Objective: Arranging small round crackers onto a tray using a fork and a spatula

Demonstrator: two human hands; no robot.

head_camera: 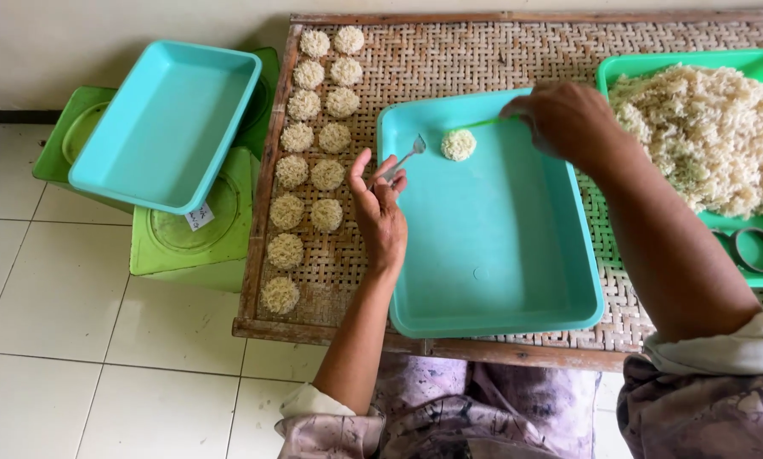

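Fingers: those of the left hand (380,212) pinched the handle of a small metal fork (403,160), its tines over the near-left edge of a turquoise tray (500,289); those of the right hand (568,119) curled together around a thin green stick-like tool (479,124), the grip partly hidden.
Noodle disc: one round, pale noodle cake (459,144) lay on the turquoise tray's floor near its far-left corner, just beside the green tool's tip and apart from the fork.
Woven rack: a bamboo-mat drying rack (483,55) in a wooden frame carried the tray, with two columns of finished noodle discs (307,161) laid along its left edge.
Supply: a green tray (645,64) at the right held a loose heap of pale noodles (704,136); a round metal ring mould (755,248) lay at its near side.
Floor side: a second turquoise tray (165,123) sat tilted on green plastic stools (194,246) over white floor tiles (76,340).
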